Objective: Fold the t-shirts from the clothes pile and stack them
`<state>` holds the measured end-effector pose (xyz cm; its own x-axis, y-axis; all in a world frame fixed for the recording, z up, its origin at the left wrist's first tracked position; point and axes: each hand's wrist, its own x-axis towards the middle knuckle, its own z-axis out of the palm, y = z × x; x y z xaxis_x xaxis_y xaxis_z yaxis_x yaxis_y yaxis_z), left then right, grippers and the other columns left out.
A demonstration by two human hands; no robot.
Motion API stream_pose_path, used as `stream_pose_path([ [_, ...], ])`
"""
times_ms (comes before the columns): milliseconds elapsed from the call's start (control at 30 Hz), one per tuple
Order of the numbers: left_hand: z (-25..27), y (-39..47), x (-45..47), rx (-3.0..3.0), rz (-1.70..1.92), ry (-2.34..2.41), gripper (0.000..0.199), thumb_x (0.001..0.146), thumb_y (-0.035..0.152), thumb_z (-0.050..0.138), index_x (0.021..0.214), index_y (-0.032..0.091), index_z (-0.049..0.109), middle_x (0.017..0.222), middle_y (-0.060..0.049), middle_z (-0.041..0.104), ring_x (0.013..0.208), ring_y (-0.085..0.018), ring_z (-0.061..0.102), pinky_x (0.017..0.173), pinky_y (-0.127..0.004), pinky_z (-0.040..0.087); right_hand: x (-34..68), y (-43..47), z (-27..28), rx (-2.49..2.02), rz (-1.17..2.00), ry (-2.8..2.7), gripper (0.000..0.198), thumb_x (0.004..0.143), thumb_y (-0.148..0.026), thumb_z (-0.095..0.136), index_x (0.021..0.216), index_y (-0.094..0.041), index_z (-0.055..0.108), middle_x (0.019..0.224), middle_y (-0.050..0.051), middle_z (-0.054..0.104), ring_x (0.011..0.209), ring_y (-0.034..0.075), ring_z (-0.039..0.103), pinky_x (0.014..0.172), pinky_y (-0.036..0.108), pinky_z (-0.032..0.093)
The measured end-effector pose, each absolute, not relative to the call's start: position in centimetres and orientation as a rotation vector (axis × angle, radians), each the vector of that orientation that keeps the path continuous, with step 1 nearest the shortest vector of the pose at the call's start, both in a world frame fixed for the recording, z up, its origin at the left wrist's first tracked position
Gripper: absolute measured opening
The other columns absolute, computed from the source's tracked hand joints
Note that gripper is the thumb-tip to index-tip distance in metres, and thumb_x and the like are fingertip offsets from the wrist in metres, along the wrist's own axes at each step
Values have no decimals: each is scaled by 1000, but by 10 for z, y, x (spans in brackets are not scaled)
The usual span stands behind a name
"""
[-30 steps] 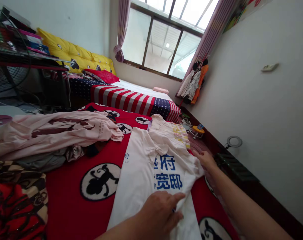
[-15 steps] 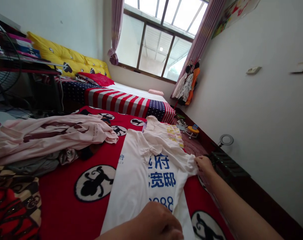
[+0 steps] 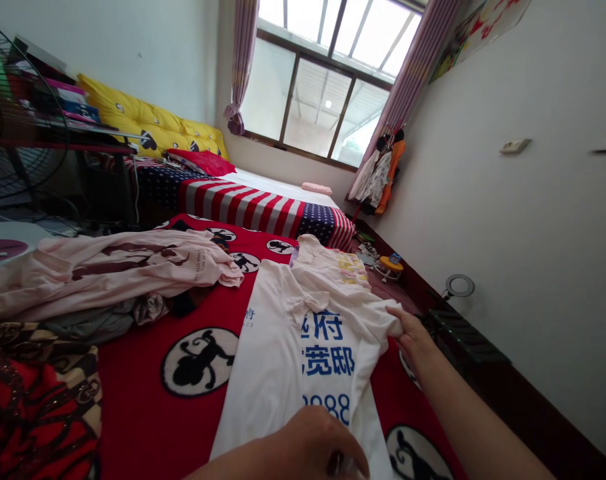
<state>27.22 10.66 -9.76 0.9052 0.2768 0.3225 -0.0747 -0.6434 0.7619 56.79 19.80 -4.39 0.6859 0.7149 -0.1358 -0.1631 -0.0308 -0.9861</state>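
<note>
A white T-shirt with blue printed characters lies on the red bedspread, one side of it folded over toward the middle. My right hand pinches its sleeve at the right edge. Low in the view, my left hand is curled closed over the lower part of the shirt; its fingertips are partly hidden, with cloth seemingly gathered in them. Just beyond the T-shirt rests a cream garment with yellow print, partly overlapped by it.
The red bedspread carries black monkey figures in white circles. On the left lie a pale pink shirt and a red and checked garment. A fan stands far left. Behind is a bed with a striped cover; a yellow stool stands right.
The view has turned slightly left, so most things sit a little further right. My right hand's fingers reach slightly further over the sleeve. My left hand stays at the lower part of the shirt.
</note>
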Motion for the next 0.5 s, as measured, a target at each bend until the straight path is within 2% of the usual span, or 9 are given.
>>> stream_pose_path([
  [200, -93, 109, 270, 2170, 481, 42, 22, 78, 20, 66, 98, 18, 74, 69, 0, 66, 56, -7, 55, 58, -12, 42, 514, 223, -25, -1291, 764, -583, 26, 56, -8, 68, 79, -17, 63, 72, 0, 70, 66, 18, 66, 60, 26, 55],
  [367, -101, 110, 271, 2150, 540, -1, 22, 76, 22, 67, 95, 15, 75, 68, -2, 66, 54, -8, 55, 56, -13, 41, 449, 241, -20, -1237, 826, -805, 35, 53, -19, 72, 87, -18, 63, 77, 0, 69, 67, 16, 64, 58, 25, 52],
  [500, -110, 112, 273, 2134, 554, -48, 21, 75, 16, 66, 94, 15, 75, 73, -3, 69, 60, -10, 59, 58, -13, 42, 401, 253, -36, -1261, 859, -972, 45, 56, -26, 72, 99, -18, 61, 81, 0, 67, 68, 16, 61, 58, 25, 50],
])
